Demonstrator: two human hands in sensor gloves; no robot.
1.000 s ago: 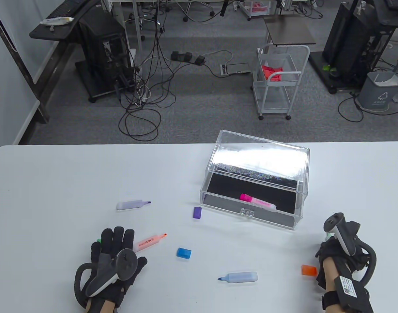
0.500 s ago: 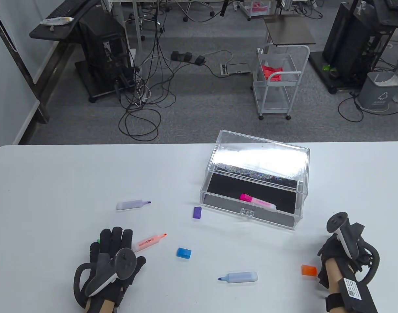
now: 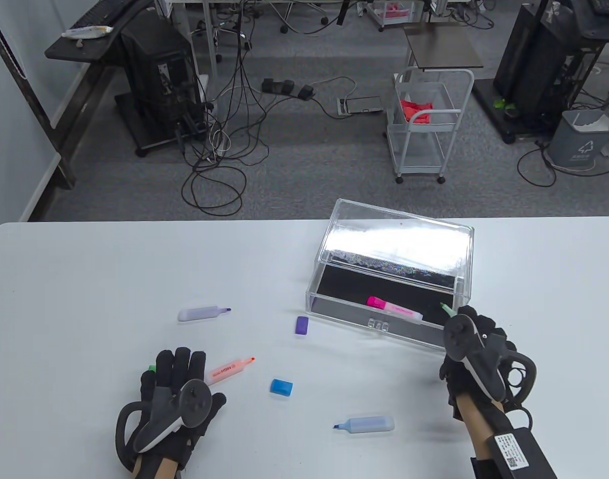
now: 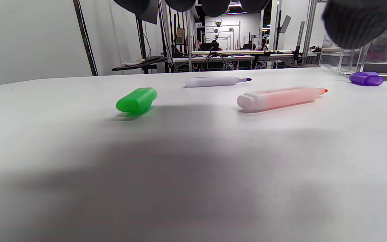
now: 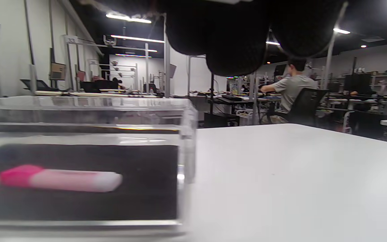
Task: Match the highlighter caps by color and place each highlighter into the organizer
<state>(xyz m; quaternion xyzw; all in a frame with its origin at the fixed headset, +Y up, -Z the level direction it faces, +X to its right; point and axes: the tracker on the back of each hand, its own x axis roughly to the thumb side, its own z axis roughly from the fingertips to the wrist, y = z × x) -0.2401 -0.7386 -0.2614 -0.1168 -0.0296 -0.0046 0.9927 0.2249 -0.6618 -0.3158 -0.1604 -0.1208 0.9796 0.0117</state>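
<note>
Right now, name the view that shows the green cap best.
Left wrist view: the green cap lies whole and unobstructed on the table. The table view shows only a sliver at the left hand fingertips. The right wrist view misses it.

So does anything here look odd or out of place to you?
Yes: the right hand brings an uncapped green highlighter to the clear plastic organizer, while its green cap lies across the white table by the left hand.
</note>
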